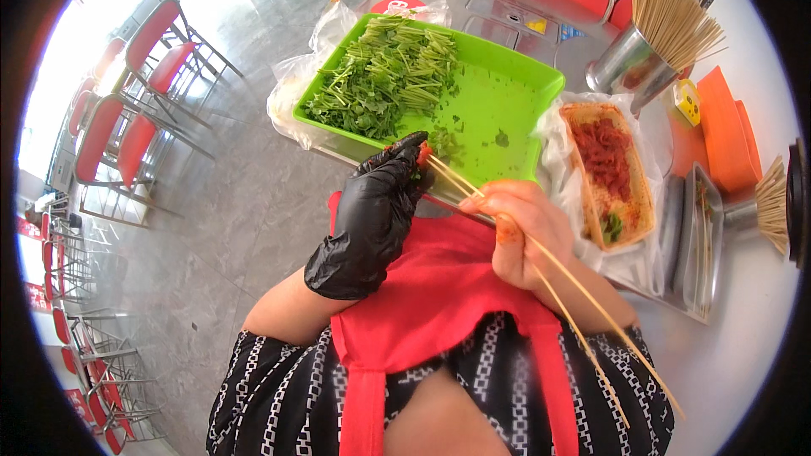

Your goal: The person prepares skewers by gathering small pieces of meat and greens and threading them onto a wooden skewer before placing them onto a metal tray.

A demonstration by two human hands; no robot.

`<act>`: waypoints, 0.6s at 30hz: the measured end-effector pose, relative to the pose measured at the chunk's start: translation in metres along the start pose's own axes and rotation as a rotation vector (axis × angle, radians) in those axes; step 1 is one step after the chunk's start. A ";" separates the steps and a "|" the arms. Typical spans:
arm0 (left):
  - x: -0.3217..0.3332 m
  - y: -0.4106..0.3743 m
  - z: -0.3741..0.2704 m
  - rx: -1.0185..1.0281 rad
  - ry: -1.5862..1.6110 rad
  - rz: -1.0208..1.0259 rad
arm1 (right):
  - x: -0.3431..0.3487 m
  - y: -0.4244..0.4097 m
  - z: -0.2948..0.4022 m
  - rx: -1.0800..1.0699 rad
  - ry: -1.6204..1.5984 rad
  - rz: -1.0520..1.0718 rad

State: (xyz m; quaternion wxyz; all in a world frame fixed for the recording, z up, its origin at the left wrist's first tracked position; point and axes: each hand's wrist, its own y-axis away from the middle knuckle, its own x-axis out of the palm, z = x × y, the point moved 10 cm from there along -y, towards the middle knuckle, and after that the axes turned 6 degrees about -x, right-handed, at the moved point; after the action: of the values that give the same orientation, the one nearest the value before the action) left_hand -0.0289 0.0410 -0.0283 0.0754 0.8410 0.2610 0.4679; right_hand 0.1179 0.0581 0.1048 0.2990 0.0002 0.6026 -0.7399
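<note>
My left hand [377, 218], in a black disposable glove, is closed around a piece of red marinated meat [424, 155] with some green at it, by the near edge of a green plastic tray [507, 120]. Bare, with red sauce on the thumb, my right hand [529, 228] holds two thin bamboo skewers [567, 259]; their front ends reach the red piece. Cut leafy green stems [393, 73] lie heaped in the tray's left part. To the right, an orange-stained plastic container [586, 202] holds red marinated meat strips [605, 152] and a green leaf [611, 227].
A metal cup [633, 63] full of bamboo skewers [671, 12] stands back right. Beyond the container are a metal tray [706, 253] with skewers and an orange box-like object [725, 133]. Clear plastic bags [294, 95] lie under the green tray. Red folding chairs [149, 44] stand at left.
</note>
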 end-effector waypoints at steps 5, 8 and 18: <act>0.001 -0.002 0.002 -0.001 -0.032 0.022 | -0.001 -0.002 0.000 0.011 0.010 0.028; 0.001 -0.001 0.003 -0.014 -0.083 -0.032 | -0.001 -0.001 0.001 0.018 0.005 0.038; 0.008 0.000 0.006 -0.015 -0.090 0.063 | -0.006 -0.004 0.000 0.034 0.061 0.034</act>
State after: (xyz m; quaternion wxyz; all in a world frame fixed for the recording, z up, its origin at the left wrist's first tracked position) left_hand -0.0204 0.0457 -0.0258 0.0785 0.8683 0.2275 0.4338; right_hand 0.1208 0.0612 0.1107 0.2931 0.0382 0.5985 -0.7446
